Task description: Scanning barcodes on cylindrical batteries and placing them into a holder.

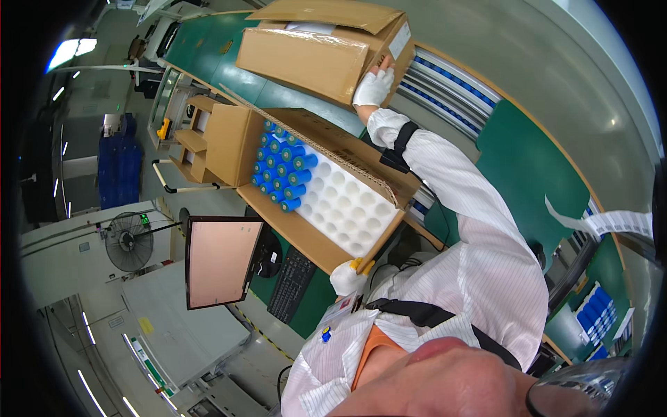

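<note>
An open cardboard box [288, 221] stands in front of me. Inside it lies a white foam tray [340, 201] with round recesses. Several blue cylindrical battery cells [281, 167] stand upright in the tray's left part; the recesses to the right hold none. My left hand [347, 278], in a white glove with yellow fingertips, grips the box's near edge by a corner. Farther off, my right hand [374, 87], in a white glove with bare fingertips, lies against the end of a second cardboard box [306, 62]. Its fingers are stretched out, and that box's top flaps are partly raised.
A monitor [222, 260] and a black keyboard [292, 286] sit left of the open box. Roller conveyor tracks [448, 90] run through the green workbench [521, 156]. More blue cells [596, 313] stand at the far right. Smaller cartons [191, 142] and a fan [130, 241] are to the left.
</note>
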`<state>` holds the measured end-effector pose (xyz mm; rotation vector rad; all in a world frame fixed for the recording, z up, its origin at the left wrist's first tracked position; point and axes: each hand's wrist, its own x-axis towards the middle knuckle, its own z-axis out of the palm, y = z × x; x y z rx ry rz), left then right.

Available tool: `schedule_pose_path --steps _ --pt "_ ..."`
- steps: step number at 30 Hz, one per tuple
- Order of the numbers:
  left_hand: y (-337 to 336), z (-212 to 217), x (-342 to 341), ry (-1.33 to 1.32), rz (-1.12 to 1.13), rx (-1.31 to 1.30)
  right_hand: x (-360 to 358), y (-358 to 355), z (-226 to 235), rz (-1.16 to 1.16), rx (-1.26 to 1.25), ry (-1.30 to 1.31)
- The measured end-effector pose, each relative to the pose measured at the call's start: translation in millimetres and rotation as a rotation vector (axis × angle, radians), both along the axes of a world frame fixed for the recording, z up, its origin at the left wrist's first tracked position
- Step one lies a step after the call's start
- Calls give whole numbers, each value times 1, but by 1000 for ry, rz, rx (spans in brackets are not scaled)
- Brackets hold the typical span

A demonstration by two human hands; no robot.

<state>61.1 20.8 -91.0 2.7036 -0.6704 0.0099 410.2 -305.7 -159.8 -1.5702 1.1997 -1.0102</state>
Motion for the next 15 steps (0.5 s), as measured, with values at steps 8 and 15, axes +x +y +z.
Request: schedule_pose_path --steps 8,15 --pt "-2 -1 2 -26 -32 30 13 42 5 -26 -19 46" --pt "-3 3 -1 -45 -28 52 -71 -52 11 701 80 175"
